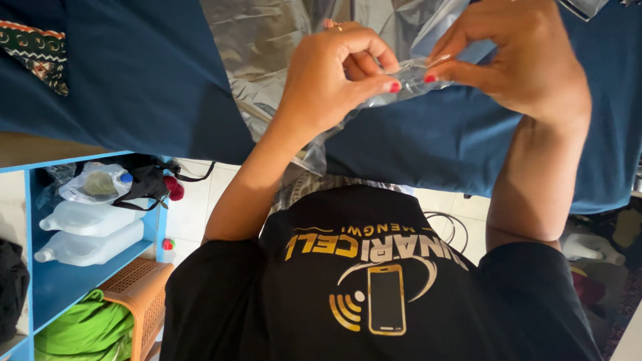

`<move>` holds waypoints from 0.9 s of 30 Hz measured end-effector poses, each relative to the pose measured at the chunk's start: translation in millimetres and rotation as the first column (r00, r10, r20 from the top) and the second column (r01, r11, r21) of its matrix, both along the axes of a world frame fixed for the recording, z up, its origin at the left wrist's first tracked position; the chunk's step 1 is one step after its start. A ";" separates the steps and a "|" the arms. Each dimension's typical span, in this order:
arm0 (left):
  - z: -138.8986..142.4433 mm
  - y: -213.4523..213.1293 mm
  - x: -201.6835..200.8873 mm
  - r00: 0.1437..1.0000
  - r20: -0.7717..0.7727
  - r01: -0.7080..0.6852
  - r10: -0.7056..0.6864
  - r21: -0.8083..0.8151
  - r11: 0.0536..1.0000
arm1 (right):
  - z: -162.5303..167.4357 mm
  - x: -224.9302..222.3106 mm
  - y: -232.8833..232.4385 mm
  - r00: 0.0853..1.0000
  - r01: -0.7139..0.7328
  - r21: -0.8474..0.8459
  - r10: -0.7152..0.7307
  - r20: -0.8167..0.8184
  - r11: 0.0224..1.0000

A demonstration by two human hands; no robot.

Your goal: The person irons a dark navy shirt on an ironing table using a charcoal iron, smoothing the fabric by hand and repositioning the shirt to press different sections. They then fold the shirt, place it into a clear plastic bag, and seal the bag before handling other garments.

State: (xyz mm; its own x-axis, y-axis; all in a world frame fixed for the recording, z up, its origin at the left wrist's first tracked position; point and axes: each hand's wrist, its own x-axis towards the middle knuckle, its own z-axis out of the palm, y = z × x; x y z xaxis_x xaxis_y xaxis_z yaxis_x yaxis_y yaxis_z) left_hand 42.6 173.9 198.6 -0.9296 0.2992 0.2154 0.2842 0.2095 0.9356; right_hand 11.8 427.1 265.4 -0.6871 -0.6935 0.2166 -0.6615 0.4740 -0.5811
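Two hands pinch one clear plastic bag at its top edge: the left hand and the right hand press fingertips together on it, above the blue cloth, whose edge hangs beside blue shelves.

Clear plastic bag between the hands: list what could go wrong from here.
1. Both hands, left hand and right hand, pinch the clear plastic bag only by its thin edge with the fingertips; the slick film could slip free.
2. Pulling the edge apart may tear it.
3. The bag hangs over the dark blue cloth; a drop could crumple it there.
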 end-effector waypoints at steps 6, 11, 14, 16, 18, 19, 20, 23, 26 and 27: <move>-1.8 3.9 0.0 0.983 -0.182 0.008 -0.027 -0.103 0.995 | -6.8 -1.6 -1.8 0.999 -0.033 -0.055 0.033 -0.001 0.998; -3.6 -5.4 -5.1 0.978 -0.085 0.205 -0.192 0.187 0.961 | -14.4 -3.2 10.0 0.999 0.031 -0.058 -0.032 -0.023 0.998; -2.8 -14.4 -7.5 0.972 0.076 0.204 -0.224 0.209 0.956 | -18.1 -6.4 19.2 0.999 0.016 -0.091 -0.020 -0.037 0.996; -2.2 -17.3 -7.0 0.978 0.037 0.197 -0.208 0.191 0.962 | -20.7 -7.9 24.2 0.999 0.008 -0.110 -0.012 -0.038 0.994; -2.4 -15.3 -5.5 0.984 0.041 0.165 -0.172 0.133 0.977 | -23.7 -8.7 26.8 0.999 0.012 -0.114 -0.016 -0.036 0.993; -2.5 -13.5 -5.1 0.987 0.041 0.150 -0.155 0.104 0.983 | -25.1 -9.0 27.2 0.999 0.019 -0.109 -0.023 -0.036 0.994; -2.7 -11.4 -5.2 0.989 0.033 0.143 -0.147 0.108 0.984 | -26.2 -9.1 27.1 0.999 0.021 -0.108 -0.025 -0.039 0.994; -3.2 -6.0 -5.2 0.993 0.001 0.117 -0.118 0.116 0.986 | -25.9 -8.6 24.3 0.997 0.011 -0.106 -0.018 -0.069 0.994; -3.9 -2.7 -5.9 0.997 -0.004 0.082 -0.083 0.111 0.990 | -18.4 -3.6 17.8 0.983 0.001 -0.071 -0.014 -0.185 0.997; -4.5 -1.4 -6.0 0.996 0.030 0.076 -0.079 0.110 0.991 | -14.5 -0.9 14.7 0.970 0.020 -0.050 -0.032 -0.242 0.999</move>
State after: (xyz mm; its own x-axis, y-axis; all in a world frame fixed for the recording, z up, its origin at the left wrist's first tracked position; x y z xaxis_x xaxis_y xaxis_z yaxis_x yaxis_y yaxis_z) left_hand 36.6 172.5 194.2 -0.9120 0.3472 0.2185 0.2627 0.0851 0.9611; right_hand 11.0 441.8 250.9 -0.6278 -0.6612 0.4108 -0.7732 0.4690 -0.4268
